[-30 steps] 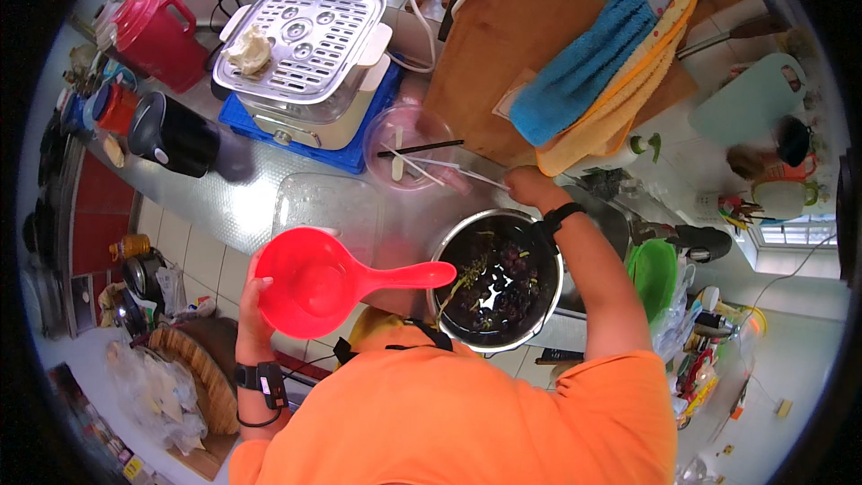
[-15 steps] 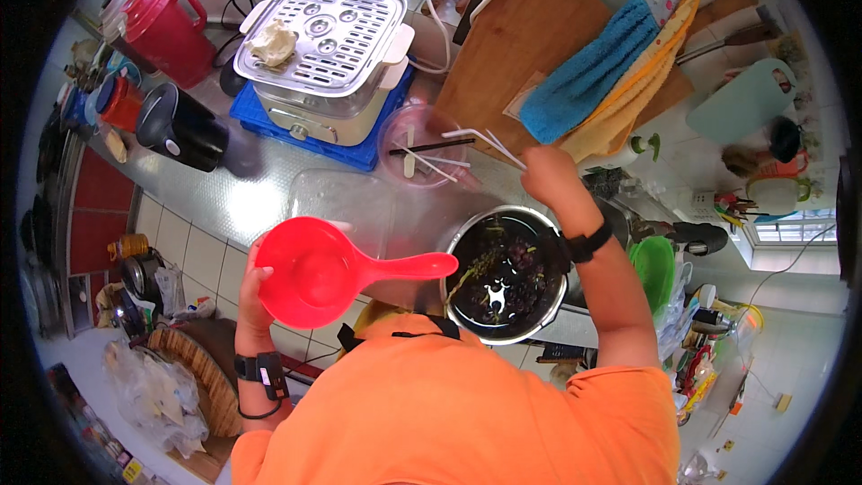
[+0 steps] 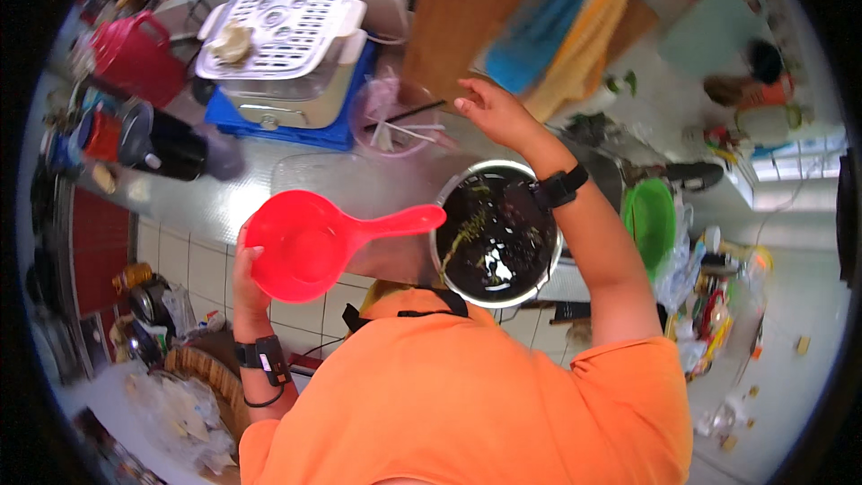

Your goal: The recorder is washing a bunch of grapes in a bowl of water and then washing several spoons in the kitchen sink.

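My left hand grips a red plastic water dipper by the side of its bowl. The dipper's handle points right, toward a metal pot. Dark water fills the pot, with purple grapes and green stems in it. Over the far side of the pot reaches my right hand, its fingers apart and nothing seen in them. Just left of that hand stands a clear pinkish tub holding several white sticks and a dark stick.
Behind the tub, a cream steamer with a perforated tray sits on a blue base. A wooden cutting board leans at the back beside blue and yellow towels. Left are a black bin and a red jug; right, a green basin.
My right hand has let go of the white sticks, moved left toward the tub and opened. White sticks now lie in the tub. My left hand still holds the dipper; the view has shifted.
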The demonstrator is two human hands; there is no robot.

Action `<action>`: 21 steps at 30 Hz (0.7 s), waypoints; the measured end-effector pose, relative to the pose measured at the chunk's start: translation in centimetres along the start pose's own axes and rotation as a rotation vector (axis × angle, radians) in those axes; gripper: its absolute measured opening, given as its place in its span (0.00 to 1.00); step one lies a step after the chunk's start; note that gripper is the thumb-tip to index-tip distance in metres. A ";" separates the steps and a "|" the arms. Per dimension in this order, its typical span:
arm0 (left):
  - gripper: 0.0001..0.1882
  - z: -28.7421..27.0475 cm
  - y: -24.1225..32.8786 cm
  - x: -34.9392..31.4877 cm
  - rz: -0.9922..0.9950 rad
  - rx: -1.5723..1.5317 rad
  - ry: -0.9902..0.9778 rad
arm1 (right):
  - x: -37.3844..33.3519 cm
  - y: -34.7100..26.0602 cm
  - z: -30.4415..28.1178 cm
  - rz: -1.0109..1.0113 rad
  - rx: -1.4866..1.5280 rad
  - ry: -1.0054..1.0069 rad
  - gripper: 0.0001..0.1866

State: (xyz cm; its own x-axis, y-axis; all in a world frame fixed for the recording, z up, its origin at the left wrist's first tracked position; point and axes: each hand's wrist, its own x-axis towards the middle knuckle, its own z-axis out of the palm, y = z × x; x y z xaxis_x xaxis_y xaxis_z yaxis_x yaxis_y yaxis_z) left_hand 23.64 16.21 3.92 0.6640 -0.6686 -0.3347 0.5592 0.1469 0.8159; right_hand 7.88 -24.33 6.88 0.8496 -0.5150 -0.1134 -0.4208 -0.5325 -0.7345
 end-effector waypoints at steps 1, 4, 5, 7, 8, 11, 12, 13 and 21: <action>0.30 0.1 -0.2 0.5 -0.030 0.006 -0.031 | -1.9 0.3 -0.2 -0.042 0.136 0.029 0.27; 0.28 -0.9 -0.1 1.5 0.024 -0.014 -0.011 | -10.5 1.1 1.0 -0.151 0.077 0.114 0.22; 0.28 -1.1 0.3 1.8 -0.017 0.009 -0.035 | -14.1 1.4 1.5 -0.137 0.125 0.105 0.22; 0.26 -0.7 1.0 2.8 -0.041 -0.007 0.038 | -21.0 3.2 3.1 -0.058 0.190 -0.018 0.21; 0.26 -0.6 1.4 3.1 -0.076 0.023 0.015 | -24.2 4.2 4.4 -0.056 0.224 -0.021 0.20; 0.21 -1.0 2.6 4.6 -0.036 0.110 0.035 | -30.8 6.2 7.6 -0.029 0.258 -0.013 0.20; 0.19 -2.1 3.2 5.1 0.009 0.196 0.041 | -31.9 6.6 8.7 -0.007 0.312 0.002 0.19; 0.17 -1.8 3.3 5.6 0.055 0.282 0.038 | -32.8 7.2 9.8 0.018 0.367 0.024 0.18; 0.15 8.2 5.7 4.8 0.078 0.438 0.095 | -32.4 9.2 12.1 -0.125 0.562 0.185 0.18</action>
State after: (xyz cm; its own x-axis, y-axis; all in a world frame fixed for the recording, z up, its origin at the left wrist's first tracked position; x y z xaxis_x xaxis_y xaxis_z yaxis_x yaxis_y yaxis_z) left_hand 25.97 7.87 10.78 0.7499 -0.5949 -0.2894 0.2564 -0.1420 0.9561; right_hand -19.63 -4.43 -4.33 0.7911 -0.6067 0.0776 -0.0462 -0.1858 -0.9815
